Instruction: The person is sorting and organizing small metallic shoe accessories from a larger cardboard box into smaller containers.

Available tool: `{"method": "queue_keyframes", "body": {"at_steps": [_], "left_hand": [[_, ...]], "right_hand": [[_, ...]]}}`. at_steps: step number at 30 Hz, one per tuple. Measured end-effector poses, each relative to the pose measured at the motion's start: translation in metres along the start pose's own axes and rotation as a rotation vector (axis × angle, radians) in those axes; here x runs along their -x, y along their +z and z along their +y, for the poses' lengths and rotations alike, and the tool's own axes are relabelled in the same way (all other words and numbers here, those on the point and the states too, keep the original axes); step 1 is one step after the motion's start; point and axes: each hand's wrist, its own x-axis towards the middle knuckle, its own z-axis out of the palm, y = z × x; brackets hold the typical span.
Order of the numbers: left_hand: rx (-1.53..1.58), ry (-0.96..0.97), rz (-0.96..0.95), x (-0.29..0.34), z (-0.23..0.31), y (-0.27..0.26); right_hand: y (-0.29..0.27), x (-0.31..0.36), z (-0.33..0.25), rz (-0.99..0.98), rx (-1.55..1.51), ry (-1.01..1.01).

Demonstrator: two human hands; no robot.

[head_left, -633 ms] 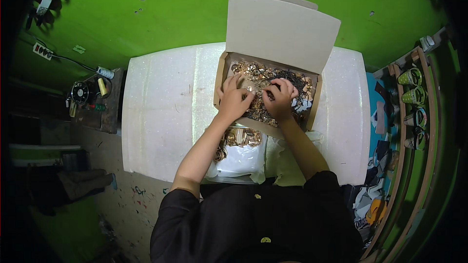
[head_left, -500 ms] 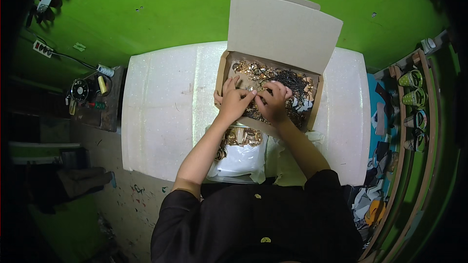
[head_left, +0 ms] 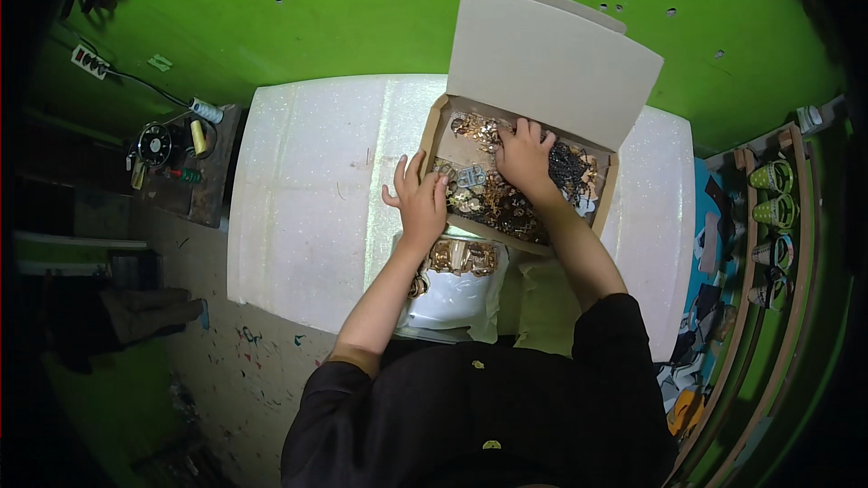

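Note:
An open cardboard box (head_left: 614,194) holds heaps of small gold-coloured and dark metal pieces, like buckles and chains. My right hand (head_left: 527,161) is inside it, fingers apart and tips down on the gold pieces (head_left: 477,129) at the far side. At the box's left wall is my left hand (head_left: 419,203), open, fingers spread and nothing visible in it. Beside its thumb, a clear or silvery buckle-like piece (head_left: 470,176) lies on the heap. Black chain-like pieces (head_left: 568,167) lie right of my right hand. Whether that hand grips a piece is hidden.
The box's raised lid (head_left: 553,63) leans back toward the green wall. Nearer me, a white plastic bag (head_left: 452,300) lies under gold pieces (head_left: 463,256) on the glittery white table (head_left: 303,190). A small side table (head_left: 201,201) with thread spools stands left; a shoe rack (head_left: 737,307) stands right.
My hands were together over the box's middle and have parted. The left moved to the left wall and spread its fingers; the right reached to the far gold pieces. The whole view has shifted slightly.

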Motion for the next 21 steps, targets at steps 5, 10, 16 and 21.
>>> {"method": "queue_keyframes", "body": {"at_steps": [5, 10, 16, 21], "left_hand": [[0.016, -0.065, 0.015, -0.002, 0.001, 0.008], [0.032, -0.043, 0.049, -0.002, -0.007, 0.009], [0.039, -0.051, 0.08, -0.003, -0.006, 0.01], [0.069, -0.023, 0.094, -0.002, -0.007, 0.014]], "right_hand": [[0.023, 0.014, -0.003, -0.004, 0.037, -0.043], [-0.006, 0.023, -0.001, -0.147, -0.175, -0.209], [-0.029, 0.012, 0.007, -0.159, -0.22, -0.231], [0.018, -0.006, 0.003, -0.037, 0.103, -0.029]]}}
